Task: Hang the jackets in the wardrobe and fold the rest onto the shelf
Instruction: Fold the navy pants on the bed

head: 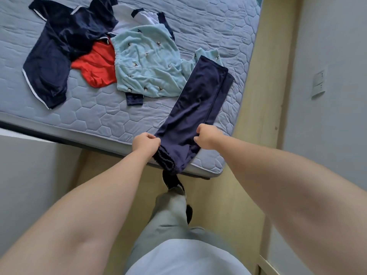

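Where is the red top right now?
In the head view, the red top lies upper left on the bed, between the navy jacket and the light blue fleece.

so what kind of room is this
Probably a bedroom: a quilted mattress with loose clothes on it, such as a light blue garment, and a switch plate on the wall beside it. The left hand and right hand grip navy trousers at its corner.

Both hands, left (146, 142) and right (207, 136), pinch navy trousers (198, 108) on the bed (99, 116).
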